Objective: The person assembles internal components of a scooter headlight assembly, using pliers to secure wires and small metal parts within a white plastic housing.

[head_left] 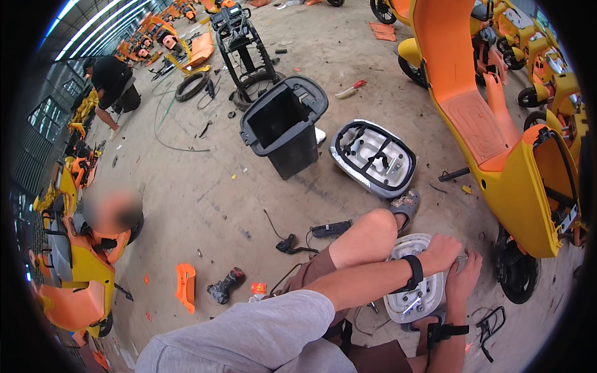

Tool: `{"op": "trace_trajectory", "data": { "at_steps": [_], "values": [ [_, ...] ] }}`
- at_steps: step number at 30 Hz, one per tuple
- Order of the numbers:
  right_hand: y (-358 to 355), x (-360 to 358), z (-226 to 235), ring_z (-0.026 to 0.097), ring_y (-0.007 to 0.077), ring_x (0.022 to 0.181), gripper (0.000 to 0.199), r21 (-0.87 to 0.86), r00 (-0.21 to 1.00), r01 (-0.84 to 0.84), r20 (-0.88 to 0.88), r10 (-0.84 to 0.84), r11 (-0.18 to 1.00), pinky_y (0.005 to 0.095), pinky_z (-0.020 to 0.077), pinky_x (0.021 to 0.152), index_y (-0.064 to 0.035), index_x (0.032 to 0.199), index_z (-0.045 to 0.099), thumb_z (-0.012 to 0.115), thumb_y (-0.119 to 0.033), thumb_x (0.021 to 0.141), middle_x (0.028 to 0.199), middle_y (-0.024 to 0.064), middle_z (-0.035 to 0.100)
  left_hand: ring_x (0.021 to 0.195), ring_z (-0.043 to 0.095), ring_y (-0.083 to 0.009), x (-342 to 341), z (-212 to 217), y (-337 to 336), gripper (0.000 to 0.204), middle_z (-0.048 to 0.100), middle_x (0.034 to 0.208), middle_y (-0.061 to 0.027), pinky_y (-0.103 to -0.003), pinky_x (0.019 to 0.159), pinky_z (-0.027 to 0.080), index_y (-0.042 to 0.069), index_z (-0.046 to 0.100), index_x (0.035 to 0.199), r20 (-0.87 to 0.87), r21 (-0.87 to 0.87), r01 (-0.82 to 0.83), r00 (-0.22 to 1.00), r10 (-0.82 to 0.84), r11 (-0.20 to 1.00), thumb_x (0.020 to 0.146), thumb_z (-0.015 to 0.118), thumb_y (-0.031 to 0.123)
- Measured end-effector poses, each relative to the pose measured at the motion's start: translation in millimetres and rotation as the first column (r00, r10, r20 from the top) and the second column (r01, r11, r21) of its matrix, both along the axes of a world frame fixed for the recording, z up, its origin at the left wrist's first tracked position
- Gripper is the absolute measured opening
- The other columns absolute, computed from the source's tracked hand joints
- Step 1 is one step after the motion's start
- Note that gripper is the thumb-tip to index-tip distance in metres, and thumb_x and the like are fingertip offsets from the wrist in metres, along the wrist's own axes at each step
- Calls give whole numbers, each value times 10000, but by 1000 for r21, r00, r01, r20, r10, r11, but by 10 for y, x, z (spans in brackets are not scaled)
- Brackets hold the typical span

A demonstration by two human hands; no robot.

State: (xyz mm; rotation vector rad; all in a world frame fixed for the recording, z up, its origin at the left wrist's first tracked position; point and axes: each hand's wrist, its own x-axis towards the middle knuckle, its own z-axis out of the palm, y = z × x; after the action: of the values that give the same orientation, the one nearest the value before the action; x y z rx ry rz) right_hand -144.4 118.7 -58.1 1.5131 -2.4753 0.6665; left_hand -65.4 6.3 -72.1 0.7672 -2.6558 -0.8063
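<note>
A white oval shell [396,303] with metal fittings lies between my feet, its inner side up. At its far right edge, my left hand [442,252] is closed, fingers curled down. Just beside it, my right hand [465,277] is closed too, thumb and fingers bent at the same rim. Something small and greyish shows between the two hands; its kind is too small to tell. Beyond my knee rests a second white shell with a black rim [373,158], open side up. A black plastic bin [289,149] stands upright left of it.
Yellow-orange scooter body [479,130] stands close on the right; another scooter [81,261] is at left. On the floor lie an orange plastic piece [185,287], a dark power tool [226,286], a red-handled tool [351,89] and a black wire frame [491,332]. A person [112,84] bends down far left.
</note>
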Motion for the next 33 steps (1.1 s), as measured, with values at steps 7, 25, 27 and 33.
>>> {"op": "trace_trajectory", "data": {
  "at_steps": [7,25,27,33],
  "values": [
    [0,250,163,676,331,925,298,152,738,-106,674,-25,983,383,505,823,24,1129,641,637,-65,845,987,186,698,744,694,-372,-45,-137,-16,145,690,738,-187,-490,608,527,35,718,734,15,174,-91,996,89,981,752,673,172],
    [-65,96,274,688,339,892,323,227,811,149,529,-250,962,399,525,779,-18,1202,658,612,-117,898,981,204,703,812,699,-380,117,-46,70,101,708,805,-203,-470,705,560,46,724,752,4,148,89,996,-91,985,736,670,131],
    [52,-77,-50,697,348,748,317,66,796,41,601,-72,997,411,535,700,20,1200,649,554,-122,933,891,240,696,818,694,-395,105,-6,63,124,705,807,-211,-480,716,558,41,726,768,-47,232,221,975,-216,947,734,664,143],
    [-20,-95,-34,660,430,859,255,209,895,-90,446,-13,974,469,524,750,-60,1066,712,541,-70,877,911,228,688,829,669,-400,114,247,-181,197,694,839,-199,-482,733,538,54,736,850,-29,184,62,998,-58,981,721,683,194]
  ]
}}
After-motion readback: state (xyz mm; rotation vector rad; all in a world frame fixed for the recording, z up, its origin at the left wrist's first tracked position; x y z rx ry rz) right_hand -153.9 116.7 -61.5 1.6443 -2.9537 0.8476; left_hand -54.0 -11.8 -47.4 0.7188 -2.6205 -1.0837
